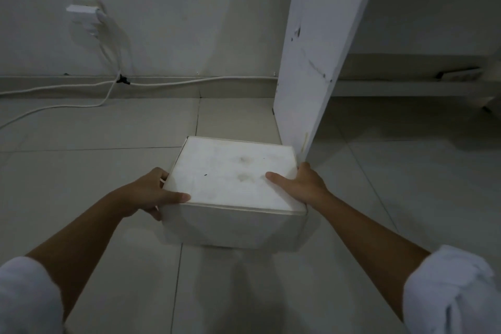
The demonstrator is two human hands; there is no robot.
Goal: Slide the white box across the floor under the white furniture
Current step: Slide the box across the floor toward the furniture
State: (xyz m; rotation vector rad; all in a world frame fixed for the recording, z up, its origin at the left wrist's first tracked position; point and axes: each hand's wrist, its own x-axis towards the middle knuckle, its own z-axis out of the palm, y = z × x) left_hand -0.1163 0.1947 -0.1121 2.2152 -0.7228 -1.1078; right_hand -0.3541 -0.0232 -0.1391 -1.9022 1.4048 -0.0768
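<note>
A white box with a square, slightly smudged lid sits on the tiled floor at the centre of the view. My left hand grips its left side, thumb lying over the lid's near corner. On the right side, my right hand holds the box with the thumb resting on the lid. The upright side panel of the white furniture rises just beyond the box's far right corner. The space under the furniture lies to the right of that panel, in shadow.
A wall socket with a white plug is at the back left, and white cables run along the skirting and across the floor. A low shelf or ledge spans the back under the furniture. Pale floor tiles surround the box.
</note>
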